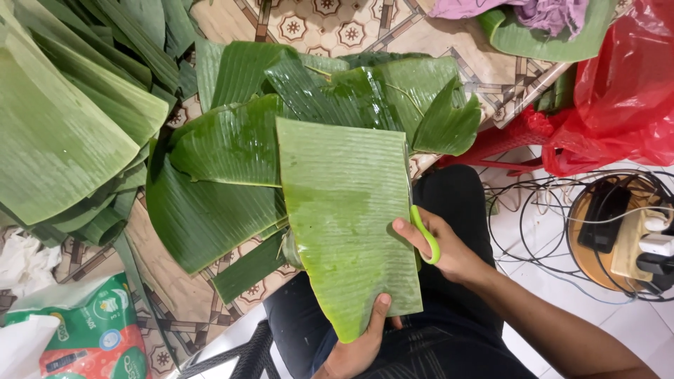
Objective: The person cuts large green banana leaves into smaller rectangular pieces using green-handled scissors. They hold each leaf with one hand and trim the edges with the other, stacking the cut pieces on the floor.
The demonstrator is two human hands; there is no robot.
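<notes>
A broad piece of banana leaf hangs off the near edge of the table, over the person's lap, its pale underside up and its top edge cut straight. The left hand pinches the leaf's lower tip, thumb on top and fingers hidden beneath. The right hand is closed through the green handles of a pair of scissors set against the leaf's right edge; the blades run up along that edge and are mostly hidden, so I cannot tell whether they are apart or together. The leaf looks light, thin and floppy, with a damp sheen that probably makes it a little slippery, and it would likely tear along its ribs, so it seems best held near an edge or tip with a flat pinch, as the left hand does. Behind it, a heap of darker cut leaves covers the middle of the patterned table, and longer leaf strips pile up at its left edge. A red plastic bag sits off the right side, with a power strip and tangled cables on the tiled floor below it, and a green packet lies at the near left corner.
</notes>
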